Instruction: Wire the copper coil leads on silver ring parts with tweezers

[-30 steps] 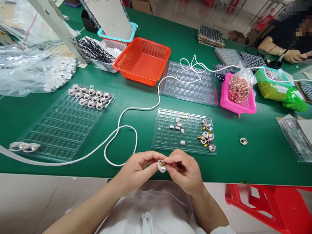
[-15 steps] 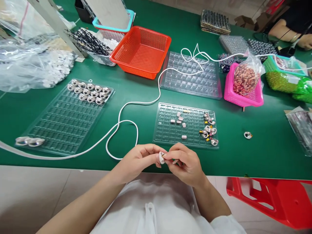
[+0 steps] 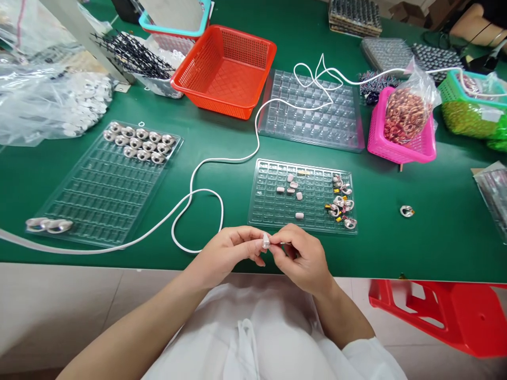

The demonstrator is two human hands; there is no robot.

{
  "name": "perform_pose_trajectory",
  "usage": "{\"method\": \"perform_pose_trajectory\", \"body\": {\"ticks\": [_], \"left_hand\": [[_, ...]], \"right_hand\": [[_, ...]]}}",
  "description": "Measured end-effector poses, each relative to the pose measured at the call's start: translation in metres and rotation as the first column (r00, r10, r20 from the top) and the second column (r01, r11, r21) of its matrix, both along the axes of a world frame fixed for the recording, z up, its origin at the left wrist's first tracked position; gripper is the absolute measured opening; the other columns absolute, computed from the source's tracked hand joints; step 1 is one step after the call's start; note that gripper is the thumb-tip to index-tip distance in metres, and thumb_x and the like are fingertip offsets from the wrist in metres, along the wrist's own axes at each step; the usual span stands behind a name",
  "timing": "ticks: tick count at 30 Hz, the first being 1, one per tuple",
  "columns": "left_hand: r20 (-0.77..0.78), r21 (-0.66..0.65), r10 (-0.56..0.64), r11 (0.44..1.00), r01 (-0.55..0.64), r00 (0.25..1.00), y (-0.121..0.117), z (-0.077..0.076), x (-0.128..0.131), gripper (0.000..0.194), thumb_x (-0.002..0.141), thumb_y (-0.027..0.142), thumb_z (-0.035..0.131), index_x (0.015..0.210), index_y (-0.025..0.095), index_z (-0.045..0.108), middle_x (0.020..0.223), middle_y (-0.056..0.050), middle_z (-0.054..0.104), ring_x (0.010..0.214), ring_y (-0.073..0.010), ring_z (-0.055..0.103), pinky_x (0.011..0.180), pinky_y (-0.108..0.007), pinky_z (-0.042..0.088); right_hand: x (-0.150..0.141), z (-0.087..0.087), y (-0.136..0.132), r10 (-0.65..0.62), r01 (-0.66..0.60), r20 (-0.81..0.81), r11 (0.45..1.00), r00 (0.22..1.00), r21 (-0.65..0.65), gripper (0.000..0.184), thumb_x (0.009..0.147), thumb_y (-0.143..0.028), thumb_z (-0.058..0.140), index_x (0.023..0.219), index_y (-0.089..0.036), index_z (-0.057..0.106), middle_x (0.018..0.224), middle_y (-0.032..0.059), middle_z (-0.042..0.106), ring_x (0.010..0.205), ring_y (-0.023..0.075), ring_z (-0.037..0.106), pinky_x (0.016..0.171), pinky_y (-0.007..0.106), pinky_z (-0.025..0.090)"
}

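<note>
My left hand (image 3: pixel 229 250) and my right hand (image 3: pixel 303 256) meet at the near edge of the green table (image 3: pixel 396 248), both pinching one small white ring-shaped part (image 3: pixel 265 241) between fingertips. Just beyond them lies a clear compartment tray (image 3: pixel 273 211) holding a few small white pieces (image 3: pixel 293 191) and a cluster of wound rings with yellow ends (image 3: pixel 341 206). A loop of white cable (image 3: pixel 198 211) lies left of that tray.
A larger clear tray (image 3: pixel 99 195) at left holds several silver rings (image 3: pixel 137 142). Behind are an orange basket (image 3: pixel 225 68), an empty clear tray (image 3: pixel 312 113), a pink basket (image 3: pixel 400 150) with bagged copper coils and a green basket (image 3: pixel 467 105). One loose ring (image 3: pixel 406 211) lies right. A red stool (image 3: pixel 443 316) stands below.
The view has tilted down a little, so the table items sit higher in frame. My hands stay together on the white part, which has turned edge-on between the fingers.
</note>
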State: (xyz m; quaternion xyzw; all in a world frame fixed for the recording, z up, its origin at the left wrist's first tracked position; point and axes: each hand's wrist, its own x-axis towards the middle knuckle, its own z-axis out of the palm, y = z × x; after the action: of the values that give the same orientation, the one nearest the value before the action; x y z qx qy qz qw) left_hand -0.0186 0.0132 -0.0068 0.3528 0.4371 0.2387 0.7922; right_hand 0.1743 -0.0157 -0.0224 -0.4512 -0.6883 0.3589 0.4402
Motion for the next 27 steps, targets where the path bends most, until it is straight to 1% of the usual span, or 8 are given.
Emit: {"method": "perform_pose_trajectory", "body": {"ticks": [4, 6, 9, 12, 17, 21, 24, 27], "left_hand": [[0.030, -0.110, -0.014, 0.994, 0.017, 0.999, 0.004, 0.002, -0.001, 0.018, 0.079, 0.031, 0.079, 0.088, 0.016, 0.080, 0.083, -0.005, 0.076, 0.067, -0.0163, 0.069, 0.068, -0.028, 0.057], [0.043, -0.135, -0.017, 0.991, 0.023, 0.999, 0.005, 0.001, -0.002, 0.017, 0.078, 0.031, 0.080, 0.088, 0.016, 0.080, 0.083, -0.005, 0.075, 0.068, -0.0161, 0.070, 0.069, -0.028, 0.058], [0.025, -0.141, -0.021, 0.990, 0.025, 0.999, 0.005, -0.001, -0.003, 0.018, 0.080, 0.031, 0.080, 0.090, 0.016, 0.080, 0.086, -0.004, 0.075, 0.070, -0.0155, 0.070, 0.070, -0.027, 0.059], [0.003, -0.144, -0.028, 0.989, 0.028, 1.000, 0.005, -0.001, -0.004, 0.019, 0.080, 0.032, 0.080, 0.091, 0.016, 0.080, 0.088, -0.005, 0.074, 0.071, -0.0152, 0.070, 0.071, -0.028, 0.060], [-0.008, -0.133, -0.074, 0.989, 0.072, 0.997, 0.006, 0.002, -0.005, 0.019, 0.079, 0.033, 0.080, 0.088, 0.017, 0.081, 0.080, -0.002, 0.069, 0.069, -0.0140, 0.066, 0.069, -0.028, 0.061], [-0.038, -0.121, -0.120, 0.986, 0.114, 0.992, 0.007, 0.001, -0.006, 0.018, 0.081, 0.033, 0.078, 0.087, 0.017, 0.080, 0.078, -0.002, 0.067, 0.066, -0.0140, 0.066, 0.068, -0.029, 0.061], [-0.028, -0.130, -0.140, 0.982, 0.135, 0.990, 0.008, -0.001, -0.007, 0.017, 0.081, 0.033, 0.078, 0.084, 0.017, 0.080, 0.077, -0.002, 0.066, 0.066, -0.0137, 0.065, 0.067, -0.029, 0.061], [-0.001, -0.157, -0.133, 0.979, 0.131, 0.991, 0.008, -0.002, -0.006, 0.017, 0.080, 0.033, 0.078, 0.083, 0.016, 0.080, 0.075, -0.002, 0.065, 0.066, -0.0140, 0.063, 0.067, -0.030, 0.061]], "right_hand": [[0.004, 0.005, 0.005, 0.078, -0.078, -0.014, 0.997, 0.997, -0.022, 0.017, 0.089, -0.012, 0.061, 0.099, -0.023, 0.068, 0.080, 0.0008, 0.067, 0.059, 0.0112, 0.052, 0.054, 0.024, 0.044], [0.005, 0.006, 0.007, 0.104, -0.104, -0.012, 0.993, 0.995, -0.046, 0.016, 0.088, -0.012, 0.061, 0.097, -0.023, 0.069, 0.078, 0.0005, 0.065, 0.060, 0.0115, 0.052, 0.056, 0.024, 0.044], [0.007, 0.009, 0.009, 0.131, -0.128, 0.006, 0.981, 0.991, -0.146, 0.010, 0.088, -0.014, 0.063, 0.093, -0.021, 0.068, 0.077, -0.0005, 0.062, 0.059, 0.0103, 0.047, 0.054, 0.023, 0.040], [0.011, 0.012, 0.012, 0.163, -0.154, 0.008, 0.948, 0.987, -0.277, 0.004, 0.091, -0.019, 0.064, 0.090, -0.020, 0.068, 0.075, -0.0018, 0.057, 0.057, 0.0092, 0.044, 0.052, 0.023, 0.036], [0.015, 0.018, 0.018, 0.217, -0.201, -0.010, 0.886, 0.976, -0.418, 0.008, 0.092, -0.025, 0.066, 0.089, -0.019, 0.069, 0.069, -0.0040, 0.053, 0.056, 0.0085, 0.041, 0.052, 0.022, 0.034], [0.016, 0.022, 0.021, 0.262, -0.233, 0.004, 0.865, 0.965, -0.444, 0.010, 0.093, -0.026, 0.064, 0.087, -0.020, 0.069, 0.071, -0.0032, 0.056, 0.059, 0.0093, 0.044, 0.054, 0.022, 0.035], [0.016, 0.024, 0.023, 0.285, -0.244, 0.029, 0.866, 0.958, -0.437, 0.010, 0.093, -0.023, 0.064, 0.084, -0.019, 0.067, 0.072, -0.0034, 0.056, 0.060, 0.0093, 0.045, 0.055, 0.022, 0.035], [0.016, 0.023, 0.023, 0.303, -0.256, 0.052, 0.876, 0.952, -0.409, 0.011, 0.094, -0.020, 0.062, 0.083, -0.019, 0.065, 0.073, -0.0032, 0.056, 0.062, 0.0098, 0.046, 0.056, 0.023, 0.036]]}}
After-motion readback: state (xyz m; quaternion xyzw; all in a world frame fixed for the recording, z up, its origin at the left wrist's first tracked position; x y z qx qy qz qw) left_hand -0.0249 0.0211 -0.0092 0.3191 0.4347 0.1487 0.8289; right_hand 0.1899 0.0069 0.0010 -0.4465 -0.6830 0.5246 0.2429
